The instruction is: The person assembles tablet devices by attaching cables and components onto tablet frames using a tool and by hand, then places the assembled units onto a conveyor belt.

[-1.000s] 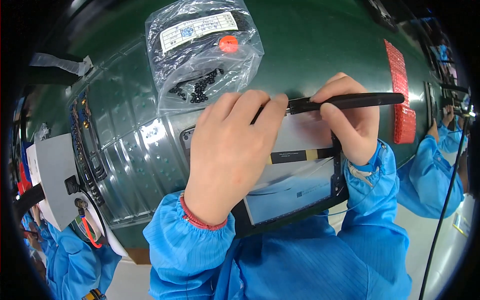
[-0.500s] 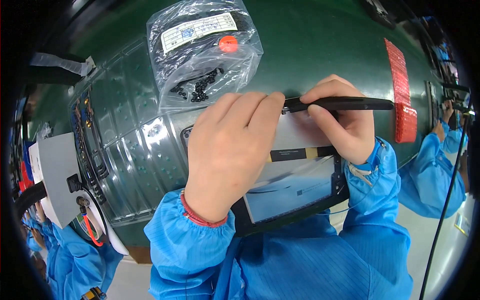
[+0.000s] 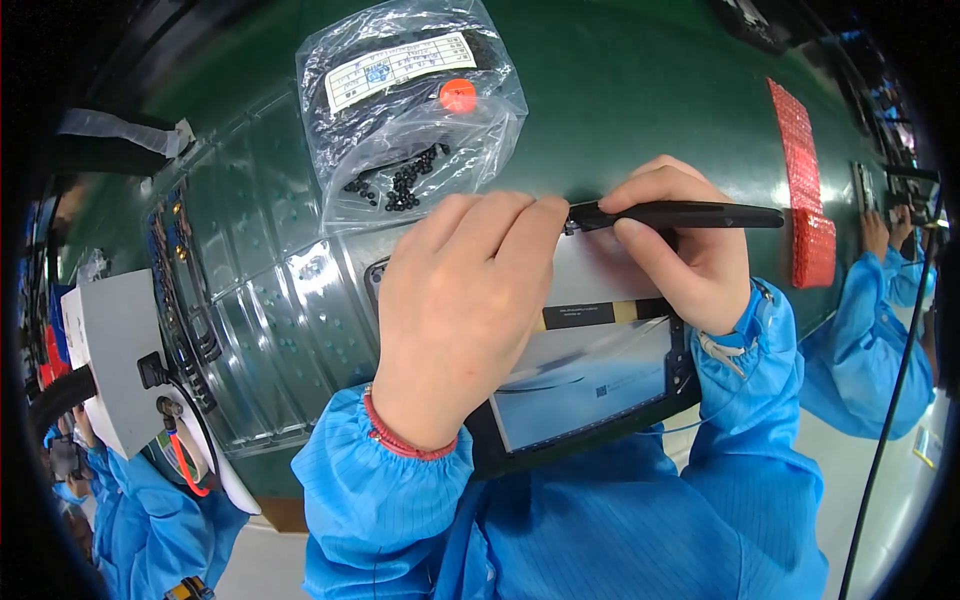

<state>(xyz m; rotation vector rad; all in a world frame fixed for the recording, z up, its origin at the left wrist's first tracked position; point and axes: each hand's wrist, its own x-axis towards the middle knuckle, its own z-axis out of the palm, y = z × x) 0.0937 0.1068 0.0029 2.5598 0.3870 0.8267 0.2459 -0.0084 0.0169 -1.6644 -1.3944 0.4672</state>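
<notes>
A black-framed device [image 3: 640, 405] lies in front of me, with a glossy, screen-like panel [image 3: 585, 385] at its near side and a grey metallic section [image 3: 595, 277] beyond it. Over its left and far part my left hand [image 3: 465, 300] is curled, fingers bent down and pressed together; the fingertips are hidden, so what they hold cannot be made out. My right hand [image 3: 690, 245] pinches a long, dark, tapered tool [image 3: 710, 215] between thumb and index finger. Its narrow end reaches the device's far edge beside my left fingers, and the thick end points right.
Beyond my hands lies a clear plastic bag [image 3: 410, 110] with small black round parts. Clear compartment trays [image 3: 260, 300] with tiny green pieces are at left, near a grey box [image 3: 115, 360] with cables. Red bubble wrap [image 3: 805, 200] lies at right. Co-workers' blue sleeves [image 3: 870, 350] show at the sides.
Both hands keep nearly the same pose over the device. The narrow end of the dark tool has dipped slightly nearer to me, and the whole view has shifted a little.
</notes>
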